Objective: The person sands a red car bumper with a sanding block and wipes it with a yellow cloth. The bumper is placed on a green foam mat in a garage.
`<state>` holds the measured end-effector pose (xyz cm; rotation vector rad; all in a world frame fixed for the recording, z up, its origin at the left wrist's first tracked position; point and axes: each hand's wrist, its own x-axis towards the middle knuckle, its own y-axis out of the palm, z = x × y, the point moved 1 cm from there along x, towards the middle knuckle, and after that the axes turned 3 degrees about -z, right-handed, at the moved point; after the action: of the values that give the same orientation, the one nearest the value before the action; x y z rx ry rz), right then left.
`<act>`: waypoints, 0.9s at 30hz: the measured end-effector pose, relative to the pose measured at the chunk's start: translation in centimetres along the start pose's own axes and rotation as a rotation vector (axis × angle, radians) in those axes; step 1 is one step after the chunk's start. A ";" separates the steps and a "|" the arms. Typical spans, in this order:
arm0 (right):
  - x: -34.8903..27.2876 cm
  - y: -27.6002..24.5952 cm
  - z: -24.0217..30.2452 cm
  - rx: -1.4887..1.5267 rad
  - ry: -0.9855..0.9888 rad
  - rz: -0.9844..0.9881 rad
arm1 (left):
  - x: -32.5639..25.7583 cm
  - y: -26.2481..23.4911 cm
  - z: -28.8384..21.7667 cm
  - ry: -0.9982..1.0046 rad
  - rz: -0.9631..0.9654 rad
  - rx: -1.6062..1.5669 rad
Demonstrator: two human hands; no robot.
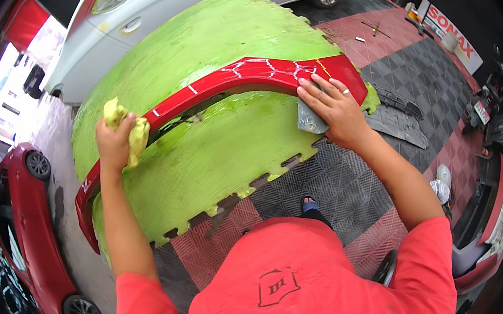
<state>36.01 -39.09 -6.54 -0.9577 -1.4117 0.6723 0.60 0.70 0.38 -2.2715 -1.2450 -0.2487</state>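
Note:
A long red car bumper [236, 76] lies curved across a green foam mat [215, 147], its right end marked with white crack-like lines. My left hand [113, 141] grips a crumpled yellow cloth [135, 130] pressed against the bumper's left part. My right hand [334, 107] rests on the bumper's right end and holds a grey sanding block [309, 118] against its lower edge.
A silver car [156, 16] stands behind the mat and a red car [33, 225] at the lower left. Red and grey floor tiles [353, 187] surround the mat. Dark plastic car panels [401, 121] lie to the right. Another red car part [491, 234] sits at the far right.

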 end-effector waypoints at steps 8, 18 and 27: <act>9.8 1.5 4.7 0.103 -0.129 -0.044 | 0.0 -0.1 -0.7 0.074 -0.068 0.132; 17.9 4.7 13.8 0.161 -0.428 -0.121 | -1.4 -0.2 -2.0 0.036 -0.111 0.071; 16.7 4.4 13.8 0.060 -0.383 -0.135 | -1.4 0.0 -1.2 0.055 -0.087 0.028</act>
<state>24.47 -20.47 -3.21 -0.7013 -1.7639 0.8208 -0.07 -0.99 0.82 -2.1747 -1.3123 -0.3213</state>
